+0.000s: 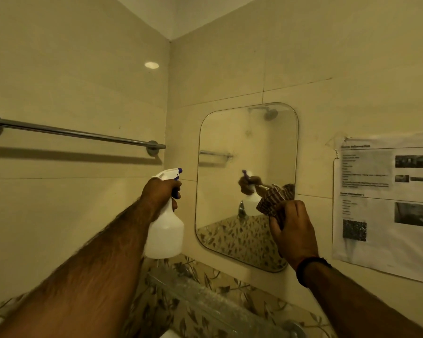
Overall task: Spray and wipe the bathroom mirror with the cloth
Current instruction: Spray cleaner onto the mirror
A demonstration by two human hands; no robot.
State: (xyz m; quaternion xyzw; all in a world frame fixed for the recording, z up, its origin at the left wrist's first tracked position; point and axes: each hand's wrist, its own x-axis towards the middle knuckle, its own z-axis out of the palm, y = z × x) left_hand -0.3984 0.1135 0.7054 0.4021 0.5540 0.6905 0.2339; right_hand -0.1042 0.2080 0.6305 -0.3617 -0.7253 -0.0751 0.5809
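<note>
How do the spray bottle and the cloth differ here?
The spray bottle is white plastic with a blue nozzle, upright in the left hand, left of the mirror. The cloth is striped brown, bunched in the right hand, in front of the glass. Both are held up.

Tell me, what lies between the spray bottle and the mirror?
Only bare wall tile, in the head view. The spray bottle in the left hand sits left of the mirror.
</note>
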